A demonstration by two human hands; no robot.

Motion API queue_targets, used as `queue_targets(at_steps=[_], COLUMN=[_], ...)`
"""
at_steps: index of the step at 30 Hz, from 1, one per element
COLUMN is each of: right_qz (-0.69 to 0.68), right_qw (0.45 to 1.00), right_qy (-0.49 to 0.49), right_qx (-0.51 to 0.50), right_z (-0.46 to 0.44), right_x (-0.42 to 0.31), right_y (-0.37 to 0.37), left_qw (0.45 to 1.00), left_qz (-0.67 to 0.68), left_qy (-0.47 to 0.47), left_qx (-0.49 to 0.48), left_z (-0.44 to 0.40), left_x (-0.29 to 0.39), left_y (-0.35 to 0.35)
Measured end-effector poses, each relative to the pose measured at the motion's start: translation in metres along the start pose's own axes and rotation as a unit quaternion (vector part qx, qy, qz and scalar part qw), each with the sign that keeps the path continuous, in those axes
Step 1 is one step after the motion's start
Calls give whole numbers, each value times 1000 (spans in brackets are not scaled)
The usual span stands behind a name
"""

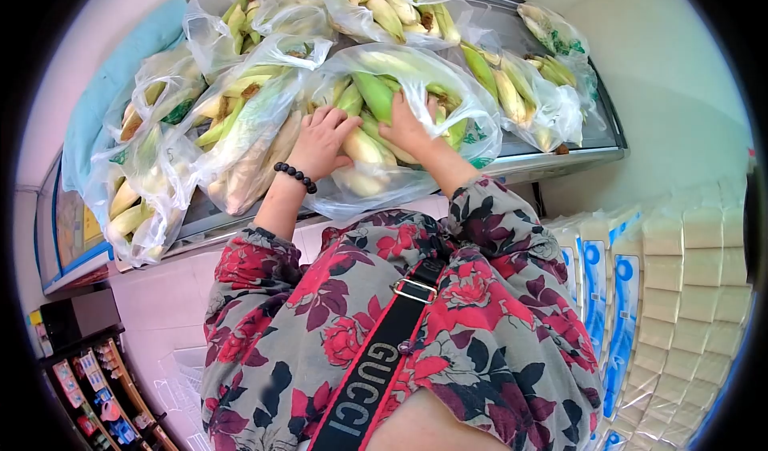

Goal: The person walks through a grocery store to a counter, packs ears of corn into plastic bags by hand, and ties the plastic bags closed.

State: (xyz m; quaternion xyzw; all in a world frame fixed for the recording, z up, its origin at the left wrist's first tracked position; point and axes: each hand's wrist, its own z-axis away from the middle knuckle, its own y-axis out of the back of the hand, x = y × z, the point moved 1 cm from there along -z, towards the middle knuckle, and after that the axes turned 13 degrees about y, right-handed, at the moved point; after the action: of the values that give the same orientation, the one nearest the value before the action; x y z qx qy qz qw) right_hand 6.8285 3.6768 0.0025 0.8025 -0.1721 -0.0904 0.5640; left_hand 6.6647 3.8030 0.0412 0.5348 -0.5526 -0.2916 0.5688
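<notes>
An open clear plastic bag (472,143) full of corn in green and pale husks lies in front of me. My left hand (322,142), a black bead bracelet at its wrist, rests on the corn at the bag's left side, its fingers and thumb apart. Inside the bag, my right hand (410,128) closes on the lower end of a bright green ear of corn (373,93); loose plastic partly covers its fingers. Just below both hands lies a paler ear of corn (368,149).
More bagged corn surrounds this bag: a long bag (254,143) at left, another (392,7) behind, one (524,95) at right. All lie on a glass-topped case with a metal edge (560,160). Wrapped paper packs (680,291) are stacked at right; a stocked shelf (104,395) stands lower left.
</notes>
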Motion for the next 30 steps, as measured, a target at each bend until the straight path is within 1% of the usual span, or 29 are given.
queue_targets(at_steps=[1, 4, 5, 8, 11, 13, 15, 16, 17, 18, 19, 21, 22, 23, 24, 26, 28, 29, 30], right_qz=[-18, -64, -42, -106, -48, -57, -121, -152, -155, -158, -200, -185, -179, -153, -146, -131, -115, -105, -109], right_qw=[995, 994, 993, 988, 968, 989, 979, 971, 961, 948, 929, 926, 923, 939, 942, 947, 933, 924, 931], right_qy=[1, -32, -42, -83, -186, -124, -136, -143, -179, -216, -254, -246, -242, -234, -234, -235, -275, -294, -288], right_qx=[-98, -81, -104, -81, -162, -61, -96, -114, -143, -173, -177, -218, -240, -202, -193, -177, -202, -220, -196], right_z=[-4, -5, -7, -4, 12, 35, 63, 69, 80, 81, 79, 76, 72, 74, 80, 86, 99, 104, 112], right_x=[4, 36, 47, 95, 110, 123, 133, 123, 112, 88, 76, 69, 61, 52, 50, 43, 46, 49, 50], right_y=[20, 29, 35, 30, 37, 28, 3, 12, 21, 50, 67, 60, 63, 68, 68, 66, 74, 81, 87], left_qw=[1000, 1000, 1000, 999, 998, 998, 998, 998, 998, 999, 999, 997, 994, 989, 983, 983, 983, 986, 988], left_qz=[0, 12, 22, 46, 50, 52, 59, 53, 49, 44, 46, 49, 91, 132, 173, 150, 112, 108, 92], left_qy=[5, 13, 12, 8, 18, 28, 36, 34, 30, 25, 3, -42, -48, -52, -56, -103, -145, -130, -123], left_qx=[-1, 4, 12, 28, 15, 11, 13, 6, -3, -13, 8, 49, 41, 32, 22, 8, -3, -16, -10], left_z=[0, 3, 5, 9, 11, 10, 12, 10, 7, 4, -1, -16, -26, -39, -49, -59, -73, -76, -74], left_x=[-1, -5, -8, -12, -13, -10, -8, -6, -4, -1, 1, 7, 11, 16, 21, 28, 33, 32, 34], left_y=[0, -6, -8, -8, -4, -3, -3, -3, -2, -3, -5, -13, -21, -31, -41, -54, -67, -70, -66])
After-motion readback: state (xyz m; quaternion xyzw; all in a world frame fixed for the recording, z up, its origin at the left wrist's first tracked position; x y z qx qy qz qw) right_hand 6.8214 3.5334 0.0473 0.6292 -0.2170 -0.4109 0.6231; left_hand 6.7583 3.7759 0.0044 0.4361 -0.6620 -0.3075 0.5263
